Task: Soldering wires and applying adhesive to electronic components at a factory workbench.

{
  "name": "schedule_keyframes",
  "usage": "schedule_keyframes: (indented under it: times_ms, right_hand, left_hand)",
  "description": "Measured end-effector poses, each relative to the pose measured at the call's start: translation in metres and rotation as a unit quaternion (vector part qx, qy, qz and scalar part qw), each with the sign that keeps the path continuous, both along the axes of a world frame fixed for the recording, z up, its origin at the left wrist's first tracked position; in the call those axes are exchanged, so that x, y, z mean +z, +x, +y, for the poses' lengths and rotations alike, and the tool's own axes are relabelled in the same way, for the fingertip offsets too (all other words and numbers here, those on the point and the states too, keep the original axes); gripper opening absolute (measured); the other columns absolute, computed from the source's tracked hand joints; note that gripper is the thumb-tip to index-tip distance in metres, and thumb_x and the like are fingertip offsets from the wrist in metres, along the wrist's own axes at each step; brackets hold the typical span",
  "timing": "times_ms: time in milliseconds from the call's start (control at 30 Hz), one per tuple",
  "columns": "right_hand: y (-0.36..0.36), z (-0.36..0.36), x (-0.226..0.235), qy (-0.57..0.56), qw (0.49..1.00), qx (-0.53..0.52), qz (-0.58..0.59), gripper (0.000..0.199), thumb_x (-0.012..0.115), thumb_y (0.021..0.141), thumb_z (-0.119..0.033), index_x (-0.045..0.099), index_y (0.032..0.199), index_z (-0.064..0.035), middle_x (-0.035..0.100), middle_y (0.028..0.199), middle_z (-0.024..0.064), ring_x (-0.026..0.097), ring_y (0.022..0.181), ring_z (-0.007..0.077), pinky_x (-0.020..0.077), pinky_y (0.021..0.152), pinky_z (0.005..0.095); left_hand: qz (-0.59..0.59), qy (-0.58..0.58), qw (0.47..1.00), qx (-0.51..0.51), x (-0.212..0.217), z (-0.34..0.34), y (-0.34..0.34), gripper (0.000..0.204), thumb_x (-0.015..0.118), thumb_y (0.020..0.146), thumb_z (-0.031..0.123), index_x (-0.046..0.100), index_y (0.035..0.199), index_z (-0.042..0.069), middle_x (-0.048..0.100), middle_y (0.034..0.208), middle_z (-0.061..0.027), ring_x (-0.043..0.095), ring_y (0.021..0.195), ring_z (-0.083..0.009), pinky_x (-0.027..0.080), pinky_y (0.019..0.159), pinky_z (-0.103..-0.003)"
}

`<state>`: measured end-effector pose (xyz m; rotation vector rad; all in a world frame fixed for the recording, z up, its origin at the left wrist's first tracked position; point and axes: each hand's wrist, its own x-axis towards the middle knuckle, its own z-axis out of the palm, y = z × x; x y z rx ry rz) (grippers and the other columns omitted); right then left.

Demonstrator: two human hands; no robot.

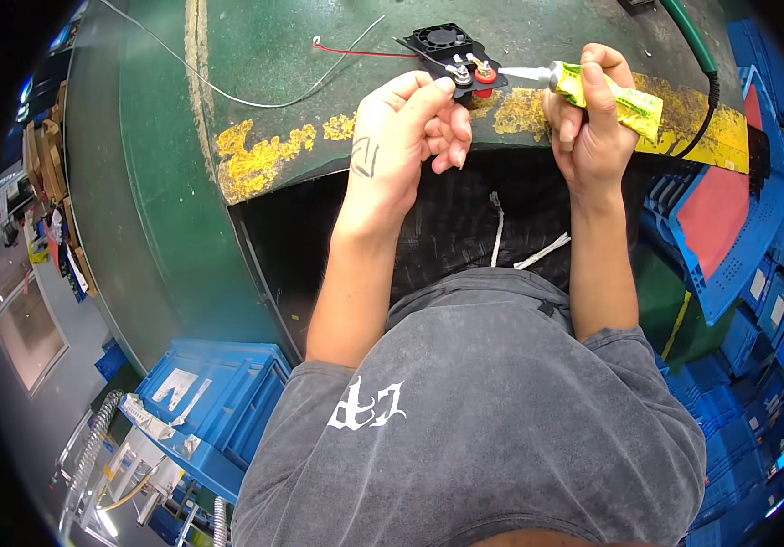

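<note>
My left hand pinches the near left edge of a black fan panel between thumb and forefinger, its other fingers curled below. On the panel are a small black fan and two metal terminal posts, one with a black base and one with a red base. My right hand is closed around a yellow-green squeeze tube. The tube's white nozzle points left, its tip right beside the red-based post; whether they touch I cannot tell.
The green workbench has a worn yellow front edge. A red and white wire and a grey cable lie on it. A green handle with a black cord hangs at the right. Blue crates stand at the right and lower left.
</note>
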<state>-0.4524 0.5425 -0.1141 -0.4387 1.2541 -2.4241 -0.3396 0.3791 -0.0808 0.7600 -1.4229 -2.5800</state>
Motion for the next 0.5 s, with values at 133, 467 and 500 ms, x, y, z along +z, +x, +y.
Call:
schedule_keyframes:
  times_ms: [133, 467, 500]
  right_hand:
    - [-0.0009, -0.0021, 0.0024, -0.007, 1.000, 0.003, -0.002, 0.021, 0.055, 0.105, -0.025, 0.053, 0.111, -0.0051, 0.048, 0.057, -0.0005, 0.039, 0.043, 0.0056, 0.0405, 0.052, 0.0216]
    - [-0.0058, 0.0000, -0.0032, -0.026, 1.000, 0.018, 0.001, 0.025, 0.049, 0.106, -0.031, 0.053, 0.104, -0.0066, 0.049, 0.063, -0.0003, 0.036, 0.043, 0.0043, 0.0478, 0.055, 0.0237]
    - [-0.0059, -0.0015, -0.0022, -0.007, 1.000, 0.003, 0.004, 0.021, 0.049, 0.105, -0.027, 0.053, 0.104, -0.0065, 0.049, 0.064, -0.0003, 0.036, 0.043, 0.0038, 0.0481, 0.054, 0.0239]
  left_hand:
    - [0.006, 0.005, 1.000, 0.000, -0.0005, 0.0002, 0.0001, 0.024, 0.060, 0.098, 0.018, 0.056, 0.081, 0.003, 0.065, 0.067, -0.0106, 0.059, 0.049, -0.0141, 0.040, 0.041, -0.022]
    - [0.000, -0.005, 1.000, 0.005, 0.0005, 0.0001, -0.0004, 0.024, 0.061, 0.098, 0.019, 0.055, 0.081, 0.003, 0.064, 0.067, -0.0101, 0.058, 0.048, -0.0137, 0.041, 0.042, -0.022]
    - [0.002, -0.005, 1.000, 0.003, 0.0003, 0.0003, -0.0005, 0.024, 0.060, 0.098, 0.019, 0.055, 0.081, 0.003, 0.064, 0.067, -0.0101, 0.058, 0.048, -0.0135, 0.041, 0.042, -0.022]
